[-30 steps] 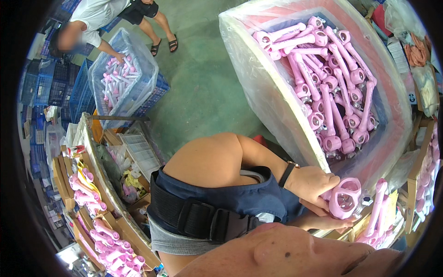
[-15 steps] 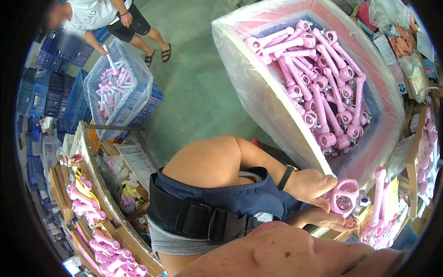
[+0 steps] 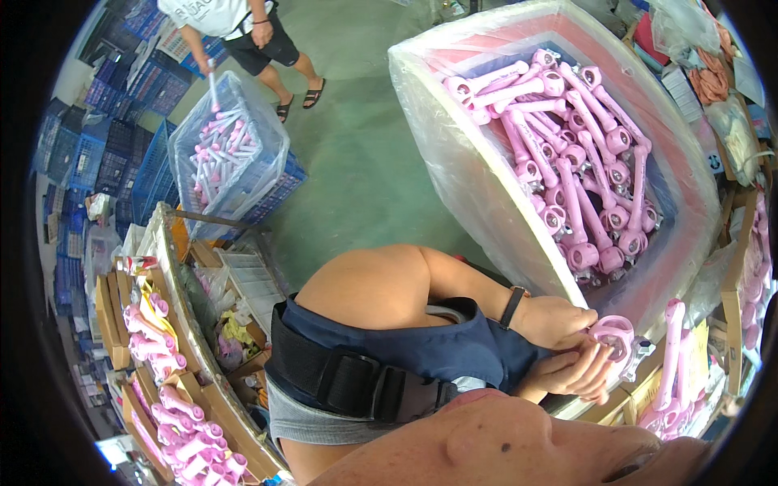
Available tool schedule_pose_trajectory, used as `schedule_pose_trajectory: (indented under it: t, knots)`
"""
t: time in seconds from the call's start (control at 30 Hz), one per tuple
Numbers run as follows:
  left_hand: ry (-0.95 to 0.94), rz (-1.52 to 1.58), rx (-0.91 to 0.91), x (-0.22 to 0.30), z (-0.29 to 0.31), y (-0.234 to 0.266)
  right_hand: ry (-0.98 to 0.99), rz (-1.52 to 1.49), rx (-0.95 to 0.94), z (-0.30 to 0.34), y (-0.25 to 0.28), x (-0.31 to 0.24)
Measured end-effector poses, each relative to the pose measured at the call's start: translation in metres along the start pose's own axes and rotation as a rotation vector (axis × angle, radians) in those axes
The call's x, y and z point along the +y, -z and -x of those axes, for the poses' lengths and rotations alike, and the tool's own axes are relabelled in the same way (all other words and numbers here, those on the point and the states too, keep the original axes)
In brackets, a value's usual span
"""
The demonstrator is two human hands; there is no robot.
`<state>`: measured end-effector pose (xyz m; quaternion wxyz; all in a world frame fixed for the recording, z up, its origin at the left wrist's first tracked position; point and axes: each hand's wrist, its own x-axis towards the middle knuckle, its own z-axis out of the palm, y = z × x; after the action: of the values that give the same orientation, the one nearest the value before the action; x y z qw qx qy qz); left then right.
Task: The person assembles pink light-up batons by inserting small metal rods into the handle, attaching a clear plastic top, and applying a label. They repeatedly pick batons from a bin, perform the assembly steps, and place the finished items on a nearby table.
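Note:
A pink plastic part with a round, ring-like head (image 3: 613, 336) and a silvery fitting is held between my two hands. My left hand (image 3: 555, 322), with a black band at the wrist, closes on the near side of the ring. Just below it, my right hand (image 3: 572, 371) presses bent fingers against the same part. The palms and whatever lies behind the fingers are hidden. Beyond my hands, a plastic-lined bin (image 3: 478, 190) holds a heap of pink handles (image 3: 577, 198) with similar round heads.
Upright pink handles (image 3: 671, 356) stand right of my hands. At left, a bench has cardboard boxes and pink parts (image 3: 190, 433). A person (image 3: 259, 36) stands beside a lined blue crate (image 3: 271, 190), holding a white stick (image 3: 214, 87) over it. Blue crates (image 3: 77, 154) stack behind.
The ring-headed part has turned in my hands, showing its ring more narrowly. My right fingers have curled up against it. The whole view has shifted slightly, moving the surroundings rightward.

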<state>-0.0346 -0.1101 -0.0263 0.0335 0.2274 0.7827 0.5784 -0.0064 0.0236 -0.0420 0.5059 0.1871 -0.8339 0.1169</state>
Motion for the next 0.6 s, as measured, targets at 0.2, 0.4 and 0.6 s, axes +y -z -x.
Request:
schedule_pose_trajectory:
  t: [0.2,0.4,0.6]
  knots:
    - [-0.007,0.015,0.039,-0.001,-0.005,0.000,0.149,0.020,0.015,-0.005,-0.010,0.015]
    - [0.037,0.083,-0.001,-0.001,-0.006,-0.001,-0.127,-0.148,0.148,-0.029,-0.008,0.034]
    - [0.066,0.025,0.021,-0.011,-0.011,0.002,-0.076,-0.078,0.160,-0.013,-0.028,0.023]
